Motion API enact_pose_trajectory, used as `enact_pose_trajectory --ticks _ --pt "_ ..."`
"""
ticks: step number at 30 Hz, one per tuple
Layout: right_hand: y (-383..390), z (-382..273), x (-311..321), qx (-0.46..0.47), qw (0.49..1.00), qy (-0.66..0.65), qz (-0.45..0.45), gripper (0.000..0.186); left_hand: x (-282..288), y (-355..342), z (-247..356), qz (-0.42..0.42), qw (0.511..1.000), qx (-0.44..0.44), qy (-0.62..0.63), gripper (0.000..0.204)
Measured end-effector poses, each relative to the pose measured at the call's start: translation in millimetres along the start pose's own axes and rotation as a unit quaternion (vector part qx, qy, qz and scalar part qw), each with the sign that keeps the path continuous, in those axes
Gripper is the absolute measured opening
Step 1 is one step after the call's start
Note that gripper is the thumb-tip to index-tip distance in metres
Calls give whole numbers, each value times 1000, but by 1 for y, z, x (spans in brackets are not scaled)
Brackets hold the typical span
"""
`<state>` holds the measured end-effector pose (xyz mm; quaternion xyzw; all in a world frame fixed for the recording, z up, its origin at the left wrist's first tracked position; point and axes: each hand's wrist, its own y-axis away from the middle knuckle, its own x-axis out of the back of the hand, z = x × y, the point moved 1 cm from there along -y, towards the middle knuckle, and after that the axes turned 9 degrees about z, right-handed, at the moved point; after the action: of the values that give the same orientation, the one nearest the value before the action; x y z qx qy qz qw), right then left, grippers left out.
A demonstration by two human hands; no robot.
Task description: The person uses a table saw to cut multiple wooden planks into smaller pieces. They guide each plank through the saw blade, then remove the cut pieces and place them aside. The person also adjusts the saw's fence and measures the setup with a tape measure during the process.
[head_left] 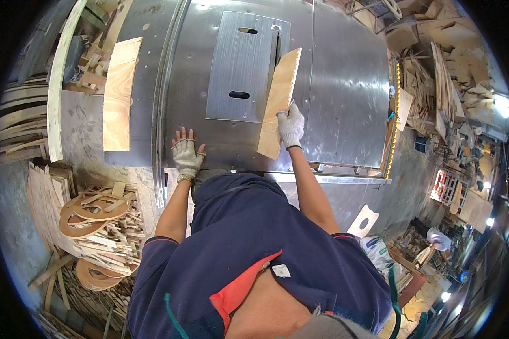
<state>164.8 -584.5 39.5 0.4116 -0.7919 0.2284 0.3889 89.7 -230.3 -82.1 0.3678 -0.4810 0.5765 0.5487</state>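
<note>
My right hand [290,125], in a pale fingertip-less work glove, grips the right edge of a long plywood board [279,104]. The board lies slanted over the right side of a brushed metal insert plate [236,65] in the steel saw table [345,79]. A narrow dark slot [276,50] runs beside the board's far end; whether a blade stands in it I cannot tell. My left hand [187,153], gloved alike, rests on the table near its front edge with fingers spread and nothing in them. A second plywood board [120,96] lies at the table's left.
A rail [163,96] crosses the table lengthwise on the left. Ring-shaped wood pieces [90,217] top a pile of offcuts at the lower left. A yellow chain-like strip [394,118] edges the right side. Scrap wood [435,79] is heaped beyond it.
</note>
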Motion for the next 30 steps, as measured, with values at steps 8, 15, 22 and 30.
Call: enact_pose_trajectory --ticks 8,15,22,30 --pt "-62 0 -20 22 1000 11 11 28 2 1 0 20 1000 -4 12 78" --pt "-123 -19 -25 42 999 8 27 28 2 2 0 -3 1000 3 2 77" --pt "-190 -29 -43 70 996 25 46 33 5 1 1 -4 1000 -1 11 76" --pt "-268 -37 -65 94 994 50 40 36 4 3 0 -27 1000 11 9 76"
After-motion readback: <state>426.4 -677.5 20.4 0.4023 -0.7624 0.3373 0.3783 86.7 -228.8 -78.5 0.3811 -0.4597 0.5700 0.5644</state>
